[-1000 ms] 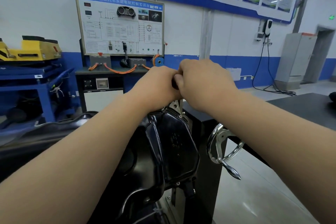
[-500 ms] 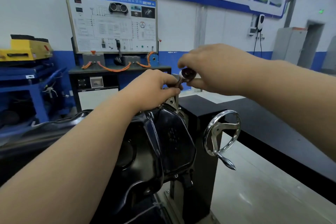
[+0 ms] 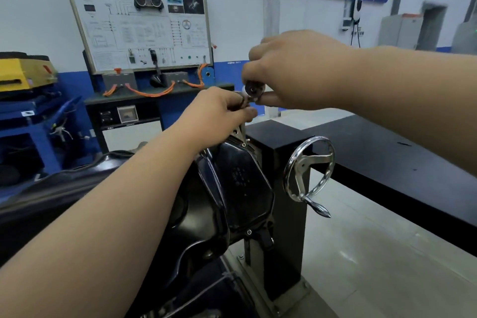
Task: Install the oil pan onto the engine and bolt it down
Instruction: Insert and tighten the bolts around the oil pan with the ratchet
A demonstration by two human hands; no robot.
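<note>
My right hand is closed on the ratchet, fingers curled over its round metal head and thumb underneath, so only the face of the head shows. My left hand sits just below and touching it, fingertips pinched round the dark stub that hangs under the head. It may be a socket or an extension; I cannot tell which. I judge the left hand is there to steady the tool on a fastener while the right works the head.

Both hands are at the top edge of the oil pan, which stands on edge with its glossy black face turned toward me, already seated. The engine behind it is hidden by the pan and my forearms. A small bolt head shows at the pan's lower rim, so I take the bolting to be under way, with the top fastener the one in hand. Whether that fastener is started or snug is hidden under my fingers.

The pan sits against the stand's black post, and the chrome handwheel is on the post's right side, apart from both hands. A black bench runs off to the right, and a wiring training board stands against the far wall.
</note>
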